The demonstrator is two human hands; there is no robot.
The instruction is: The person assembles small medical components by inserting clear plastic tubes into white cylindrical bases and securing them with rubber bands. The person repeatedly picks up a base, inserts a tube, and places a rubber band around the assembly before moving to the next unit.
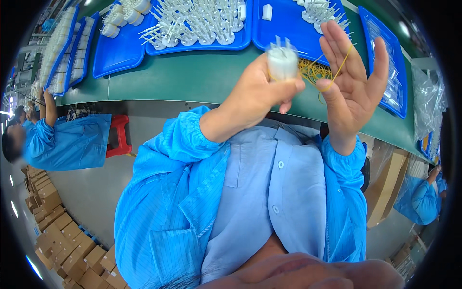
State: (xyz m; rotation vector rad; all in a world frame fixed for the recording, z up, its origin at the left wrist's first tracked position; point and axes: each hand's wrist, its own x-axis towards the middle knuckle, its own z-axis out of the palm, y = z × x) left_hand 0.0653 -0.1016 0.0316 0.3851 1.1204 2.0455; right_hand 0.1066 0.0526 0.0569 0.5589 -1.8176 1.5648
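Note:
My left hand [260, 89] is closed around a small bundle of white plastic parts [283, 62], held upright above the table with pale prongs pointing up. The bundle is slightly blurred. On its right, my right hand [351, 79] has its fingers spread and holds a thin yellow rubber band [342, 65], stretched between the thumb and fingers. A pile of yellow rubber bands [313, 71] lies on the green table [192, 79] between and beyond my hands.
Blue trays hold white pronged parts [192, 24], banded bundles [127, 12] and clear pieces [392, 82]. A tray [284, 31] stands just beyond my hands. More filled trays [60, 53] stand at the left. A co-worker [67, 139] sits left by a red stool [119, 135]; cardboard boxes [72, 245] line the floor.

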